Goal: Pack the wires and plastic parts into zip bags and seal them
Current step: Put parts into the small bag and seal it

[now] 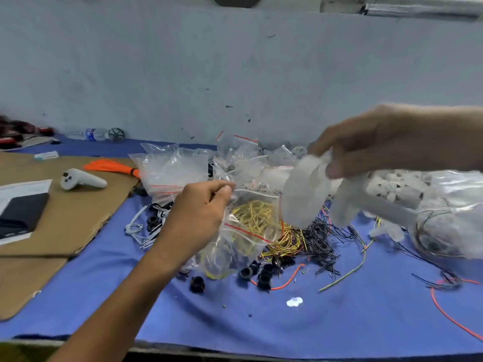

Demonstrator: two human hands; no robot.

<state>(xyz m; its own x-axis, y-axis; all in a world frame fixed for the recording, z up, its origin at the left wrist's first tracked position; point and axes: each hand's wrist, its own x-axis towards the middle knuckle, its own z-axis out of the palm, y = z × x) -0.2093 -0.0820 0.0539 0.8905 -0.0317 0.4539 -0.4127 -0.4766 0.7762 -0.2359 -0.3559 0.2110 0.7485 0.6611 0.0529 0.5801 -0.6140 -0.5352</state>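
- Blue cloth (339, 322): spread over the table; loose stock is scattered across it from 9 to 3 o'clock.
- Cardboard sheet (65, 218): laid at 9 o'clock; a white controller (81, 180) is rested on it.
- Zip bag heap (170, 168): clear bags piled at 12 o'clock by the wall; bags filled with white plastic parts (392, 189) are noted at 3 o'clock.
- Right hand (371, 145): raised at 2 o'clock, fingers curled round a blurred white bundle (305, 189); whether bag or parts cannot be told.
- Left hand (198, 215): at centre; the bag's top edge is pinched between thumb and fingertips.
- Yellow-wire bag (251, 220): held at centre, partly filled; its seal cannot be judged.
- Black wires (324, 241): loose at 4 o'clock of that bag.
- White wires (141, 228): loose at 9 o'clock of it.
- Black plastic rings (264, 278): scattered at 6 o'clock.
- Progress: judged partway; several bags are filled, much stock is left unpacked.
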